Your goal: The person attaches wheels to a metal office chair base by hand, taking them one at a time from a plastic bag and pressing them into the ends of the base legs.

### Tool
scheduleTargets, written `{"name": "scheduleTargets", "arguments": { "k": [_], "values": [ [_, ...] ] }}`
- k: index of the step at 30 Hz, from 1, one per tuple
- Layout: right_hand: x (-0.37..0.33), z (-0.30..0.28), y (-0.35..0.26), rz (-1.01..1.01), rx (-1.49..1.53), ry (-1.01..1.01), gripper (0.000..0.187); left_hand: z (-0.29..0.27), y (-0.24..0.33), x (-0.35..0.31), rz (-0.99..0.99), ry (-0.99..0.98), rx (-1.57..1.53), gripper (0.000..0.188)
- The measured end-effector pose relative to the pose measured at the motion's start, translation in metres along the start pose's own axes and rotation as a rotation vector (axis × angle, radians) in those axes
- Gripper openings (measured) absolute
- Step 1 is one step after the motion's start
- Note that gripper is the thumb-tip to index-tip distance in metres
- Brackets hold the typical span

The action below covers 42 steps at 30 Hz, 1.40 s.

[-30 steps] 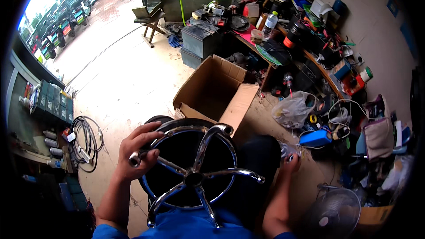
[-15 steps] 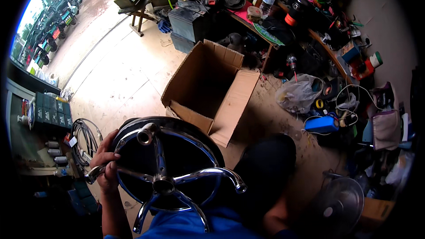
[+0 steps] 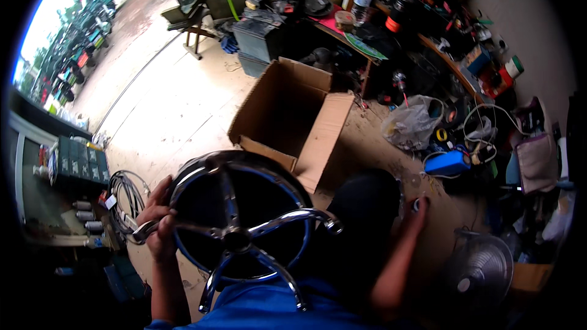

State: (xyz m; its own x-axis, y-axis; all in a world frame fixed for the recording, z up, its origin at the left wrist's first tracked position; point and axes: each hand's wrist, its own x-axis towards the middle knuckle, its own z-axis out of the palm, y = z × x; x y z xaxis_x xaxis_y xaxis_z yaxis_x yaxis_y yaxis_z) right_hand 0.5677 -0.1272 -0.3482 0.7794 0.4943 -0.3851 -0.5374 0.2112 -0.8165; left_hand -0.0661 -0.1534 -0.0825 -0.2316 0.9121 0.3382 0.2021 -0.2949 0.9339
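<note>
We've got the chrome 5-leg base point(image 3: 236, 240) upside down over our lap, hub up, w/ the round black seat point(image 3: 202, 205) under it & the near legs ending by our blue shirt point(image 3: 269, 304). Its left leg point(image 3: 199, 228) runs straight into our left grip point(image 3: 158, 220); the hub sits right of that grip, well left of our right grip point(image 3: 418, 215). Our dark right knee point(image 3: 364, 208) is btwn seat & right grip, so it's in the way on that side. Just beyond the seat's far edge: open cardboard box point(image 3: 327, 140), flap out to the right. Coiled cable point(image 3: 125, 198) at left; clear plastic bag point(image 3: 409, 127) & blue block point(image 3: 447, 162) right of the box; fan point(image 3: 483, 269) nr right. Far desk point(image 3: 330, 32) is crammed w/ stuff, incl. a water bottle point(image 3: 362, 1). Left grip's closed round the leg nr its tip, fingers by the seat rim, tip poking out left. Right grip's off the base, fingers curled on a small round piece point(image 3: 417, 205), too blurry to ID.
</note>
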Motion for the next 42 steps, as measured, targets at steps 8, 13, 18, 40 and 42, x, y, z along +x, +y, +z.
{"name": "scheduleTargets", "arguments": {
  "k": [8, 13, 18, 40, 42],
  "values": [
    [-0.152, 0.205, -0.147, -0.259, 0.025, -0.673, 0.048, 0.067, 0.003, -0.005, -0.118, -0.028, -0.099, 0.021],
    [-0.233, 0.235, -0.170, -0.288, -0.041, -0.931, 0.053, 0.083, 0.004, -0.031, -0.111, 0.080, -0.202, 0.011],
    [-0.247, 0.232, -0.164, -0.318, -0.070, -1.048, 0.053, 0.107, -0.011, -0.059, -0.058, 0.133, -0.387, 0.009],
    [-0.254, 0.266, -0.200, 0.183, -0.308, -1.100, 0.051, 0.100, 0.010, -0.116, 0.076, -0.884, 0.029, 0.048],
    [-0.256, 0.272, -0.183, 0.274, -0.297, -1.124, 0.050, 0.081, 0.003, -0.109, 0.112, -0.962, 0.042, 0.058]
  ]
}}
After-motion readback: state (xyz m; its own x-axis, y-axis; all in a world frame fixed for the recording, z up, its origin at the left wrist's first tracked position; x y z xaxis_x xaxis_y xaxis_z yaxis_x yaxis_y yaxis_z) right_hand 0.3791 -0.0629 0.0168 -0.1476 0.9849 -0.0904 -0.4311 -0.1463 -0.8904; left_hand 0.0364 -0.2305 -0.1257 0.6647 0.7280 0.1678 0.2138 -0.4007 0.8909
